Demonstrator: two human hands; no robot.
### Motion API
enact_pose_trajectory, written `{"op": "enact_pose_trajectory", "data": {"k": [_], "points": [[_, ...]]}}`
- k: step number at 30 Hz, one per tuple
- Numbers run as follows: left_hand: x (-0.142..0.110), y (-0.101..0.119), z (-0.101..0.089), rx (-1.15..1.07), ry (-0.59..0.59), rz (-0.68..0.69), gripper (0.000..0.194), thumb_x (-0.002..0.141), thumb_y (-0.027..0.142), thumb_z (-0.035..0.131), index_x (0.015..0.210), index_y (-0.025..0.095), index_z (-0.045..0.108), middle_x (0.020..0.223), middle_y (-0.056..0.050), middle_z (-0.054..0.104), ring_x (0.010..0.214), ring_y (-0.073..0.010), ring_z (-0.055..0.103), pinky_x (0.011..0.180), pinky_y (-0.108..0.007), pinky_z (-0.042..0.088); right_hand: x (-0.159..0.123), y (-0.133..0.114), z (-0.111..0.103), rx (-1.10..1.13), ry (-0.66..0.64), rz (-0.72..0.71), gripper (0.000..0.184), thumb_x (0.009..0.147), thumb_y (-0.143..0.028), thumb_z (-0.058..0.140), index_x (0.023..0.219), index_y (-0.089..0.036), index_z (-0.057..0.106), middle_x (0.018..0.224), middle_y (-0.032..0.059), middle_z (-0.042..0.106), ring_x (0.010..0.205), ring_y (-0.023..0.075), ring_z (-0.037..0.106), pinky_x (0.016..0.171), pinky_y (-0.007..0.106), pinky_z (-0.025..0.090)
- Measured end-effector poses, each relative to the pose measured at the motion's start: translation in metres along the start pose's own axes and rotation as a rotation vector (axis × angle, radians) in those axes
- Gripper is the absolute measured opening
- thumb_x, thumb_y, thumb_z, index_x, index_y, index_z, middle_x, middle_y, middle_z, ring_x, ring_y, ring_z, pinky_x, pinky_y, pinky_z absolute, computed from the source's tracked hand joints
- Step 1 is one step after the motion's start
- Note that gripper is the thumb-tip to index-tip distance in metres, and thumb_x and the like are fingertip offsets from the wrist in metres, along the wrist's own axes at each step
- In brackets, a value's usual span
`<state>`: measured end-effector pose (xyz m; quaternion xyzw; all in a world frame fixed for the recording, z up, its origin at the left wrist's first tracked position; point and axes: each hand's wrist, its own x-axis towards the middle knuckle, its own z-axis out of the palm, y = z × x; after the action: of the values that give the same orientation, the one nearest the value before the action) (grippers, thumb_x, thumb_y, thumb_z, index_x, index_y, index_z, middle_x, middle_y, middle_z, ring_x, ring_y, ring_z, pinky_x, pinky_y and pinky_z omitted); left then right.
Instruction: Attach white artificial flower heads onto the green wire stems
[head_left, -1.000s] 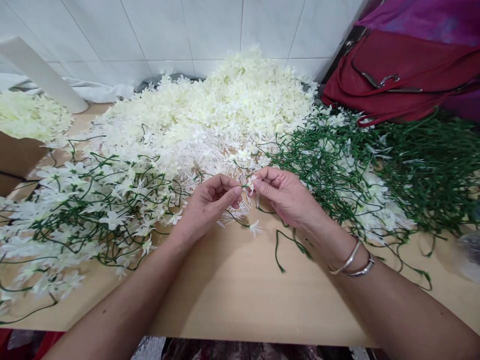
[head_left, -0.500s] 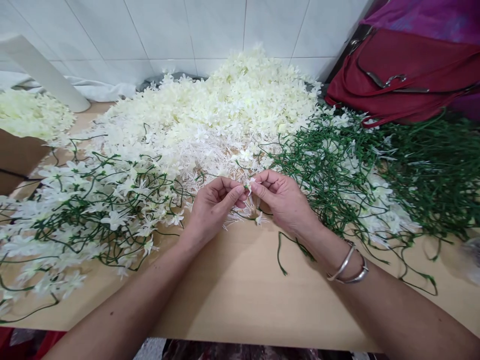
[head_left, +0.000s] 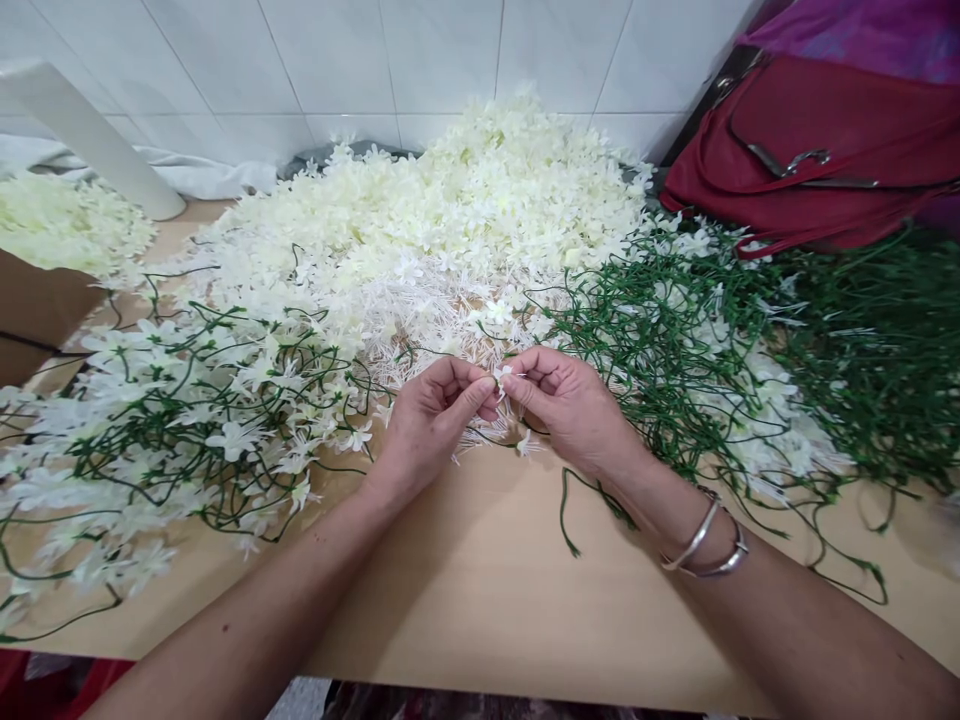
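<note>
Close together above the table's middle, both hands pinch one small white artificial flower (head_left: 503, 379). My left hand (head_left: 439, 415) is closed at its base, where a stem mostly hides under the fingertips. Thumb and forefinger of my right hand (head_left: 570, 410) press on the petal side. Just below the fingertips lies another small white flower (head_left: 526, 444). White stamens (head_left: 401, 320) and a tall heap of loose cream petals (head_left: 510, 190) lie behind the hands. To the left is a pile of stemmed white flowers (head_left: 232, 440); to the right, green plastic stems (head_left: 637, 330).
A red handbag (head_left: 840, 150) stands at the back right beside more green stems (head_left: 892, 340). At the back left are a white roll (head_left: 97, 140), more pale petals (head_left: 67, 225) and a brown box (head_left: 41, 310). A loose green stem (head_left: 568, 515) lies on the tabletop (head_left: 480, 590).
Both hands keep pinching the flower, and the fingers have shifted slightly on it. The small flower below them sits nearer the hands than a second ago. The whole view has drifted a little.
</note>
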<state>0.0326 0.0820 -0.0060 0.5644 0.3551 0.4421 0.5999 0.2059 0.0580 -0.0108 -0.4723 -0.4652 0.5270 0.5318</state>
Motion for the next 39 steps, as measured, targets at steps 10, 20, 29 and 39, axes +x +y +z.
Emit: {"op": "enact_pose_trajectory", "data": {"k": [10,20,29,39], "points": [[0.001,0.003,0.002,-0.008,-0.003,-0.015,0.039,0.084,0.052,0.082,0.085,0.017,0.067,0.077,-0.003,0.074,0.070,-0.0147,0.071,0.071,-0.027,0.059,0.003,-0.004,-0.001,0.093,-0.076,0.017,0.036,0.079,-0.051,0.087,0.089,-0.023,0.068,0.074,-0.0016,0.068,0.065,0.0131,0.058,0.060,0.025,0.045],[0.002,0.007,-0.001,-0.004,-0.020,-0.002,0.033,0.088,0.047,0.080,0.087,0.016,0.069,0.080,-0.002,0.072,0.066,-0.0114,0.066,0.068,-0.024,0.056,0.004,-0.007,-0.005,0.143,-0.069,-0.019,0.034,0.077,-0.046,0.090,0.095,-0.024,0.072,0.083,-0.0002,0.070,0.079,0.0149,0.063,0.079,0.029,0.053],[0.001,0.004,0.000,0.045,-0.030,-0.002,0.032,0.091,0.046,0.077,0.087,0.017,0.066,0.078,-0.001,0.072,0.066,-0.0121,0.067,0.067,-0.024,0.055,0.005,-0.003,-0.005,0.035,-0.013,-0.041,0.034,0.072,-0.047,0.091,0.083,-0.022,0.071,0.076,-0.0019,0.064,0.066,0.0120,0.053,0.060,0.026,0.042],[-0.002,0.002,0.000,0.055,-0.037,0.008,0.030,0.090,0.044,0.077,0.086,0.017,0.066,0.076,-0.001,0.072,0.064,-0.0124,0.069,0.065,-0.024,0.057,0.006,-0.008,-0.011,-0.079,-0.060,-0.049,0.028,0.076,-0.044,0.089,0.079,-0.023,0.071,0.080,0.0012,0.070,0.074,0.0162,0.061,0.071,0.031,0.051]]}}
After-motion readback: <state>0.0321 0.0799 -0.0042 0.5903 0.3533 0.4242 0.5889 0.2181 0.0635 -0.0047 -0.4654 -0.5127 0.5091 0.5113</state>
